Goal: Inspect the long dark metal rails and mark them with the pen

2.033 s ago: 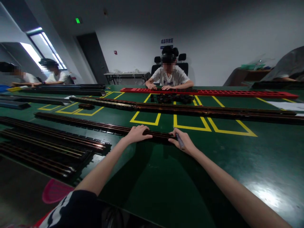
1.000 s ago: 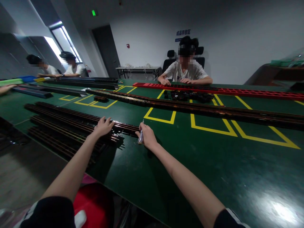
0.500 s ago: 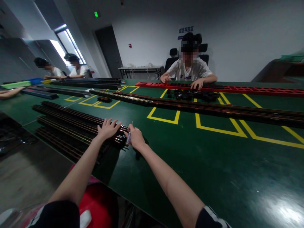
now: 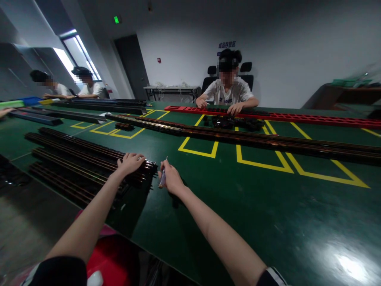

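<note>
Several long dark rails (image 4: pixel 80 159) lie side by side in a stack on the green table (image 4: pixel 226 202). My left hand (image 4: pixel 131 163) rests on top of the stack near its right end, fingers reaching over the upper rail. Just right of the rail ends, my right hand (image 4: pixel 172 177) is closed around a small slim tool (image 4: pixel 162 178) with a pale handle and a thin tip pointing away from me. A gap shows between the tool and the rail ends.
Long dark bars (image 4: pixel 208 133) cross the table beyond my hands. Behind them lie black parts (image 4: pixel 220 122) and a red slotted rail (image 4: pixel 297 117), where a person (image 4: pixel 229 89) sits with both hands at it. Two more people sit at the far left. Yellow tape marks the tabletop.
My right hand with the tool has drawn away from the rail ends. The fingers of my left hand have lowered and come closer together on the stack. The view has shifted slightly.
</note>
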A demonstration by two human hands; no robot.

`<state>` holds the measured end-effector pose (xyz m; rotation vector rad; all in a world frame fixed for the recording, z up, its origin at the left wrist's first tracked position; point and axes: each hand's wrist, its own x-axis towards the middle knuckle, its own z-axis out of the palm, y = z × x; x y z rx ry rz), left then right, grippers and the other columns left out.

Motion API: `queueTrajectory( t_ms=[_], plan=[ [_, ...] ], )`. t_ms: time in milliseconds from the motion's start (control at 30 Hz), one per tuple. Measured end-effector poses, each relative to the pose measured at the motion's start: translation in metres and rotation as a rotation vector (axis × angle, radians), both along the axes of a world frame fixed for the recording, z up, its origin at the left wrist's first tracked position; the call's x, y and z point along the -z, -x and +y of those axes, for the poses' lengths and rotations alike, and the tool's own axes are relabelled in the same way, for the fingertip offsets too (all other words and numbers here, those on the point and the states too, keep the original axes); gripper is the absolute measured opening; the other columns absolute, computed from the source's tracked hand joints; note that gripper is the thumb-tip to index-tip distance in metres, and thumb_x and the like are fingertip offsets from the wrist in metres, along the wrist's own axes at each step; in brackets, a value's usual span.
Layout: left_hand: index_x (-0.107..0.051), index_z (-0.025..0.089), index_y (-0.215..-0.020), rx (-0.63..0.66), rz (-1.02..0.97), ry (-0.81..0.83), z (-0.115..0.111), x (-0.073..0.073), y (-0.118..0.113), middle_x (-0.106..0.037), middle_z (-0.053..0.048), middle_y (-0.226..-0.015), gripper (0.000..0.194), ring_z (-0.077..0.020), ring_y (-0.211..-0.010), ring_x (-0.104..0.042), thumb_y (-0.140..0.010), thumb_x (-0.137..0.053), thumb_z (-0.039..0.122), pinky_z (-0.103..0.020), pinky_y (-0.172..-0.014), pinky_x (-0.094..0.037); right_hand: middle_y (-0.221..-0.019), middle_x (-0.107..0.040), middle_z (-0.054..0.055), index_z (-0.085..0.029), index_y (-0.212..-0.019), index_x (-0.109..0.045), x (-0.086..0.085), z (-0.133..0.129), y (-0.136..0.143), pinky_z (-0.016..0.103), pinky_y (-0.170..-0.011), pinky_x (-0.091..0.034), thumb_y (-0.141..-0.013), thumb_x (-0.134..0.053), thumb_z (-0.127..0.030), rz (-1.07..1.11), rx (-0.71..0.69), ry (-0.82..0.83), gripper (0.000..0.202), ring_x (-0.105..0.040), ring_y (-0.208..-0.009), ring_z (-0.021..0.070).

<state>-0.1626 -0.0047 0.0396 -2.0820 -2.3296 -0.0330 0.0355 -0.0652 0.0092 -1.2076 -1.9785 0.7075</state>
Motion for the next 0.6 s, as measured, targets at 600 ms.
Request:
queueTrajectory(
  t_ms=[600],
  plan=[
    [-0.054,0.021,-0.132,0.819,-0.270,0.104,-0.020,0.014,-0.269,-0.047,-0.011,-0.145,0.042,-0.0256,-0.136,-0.042,-0.095,-0.040,0.033,-0.048,-0.113,-0.034,-0.079,-0.069,0.008,-0.020,-0.085,-0.051,0.011,-0.019,-0.312,0.029,-0.060,-0.048,-0.097,-0.039,-0.029,-0.140,0.816,-0.112,0.019,-0.068,-0.070,0.0214]
  ],
)
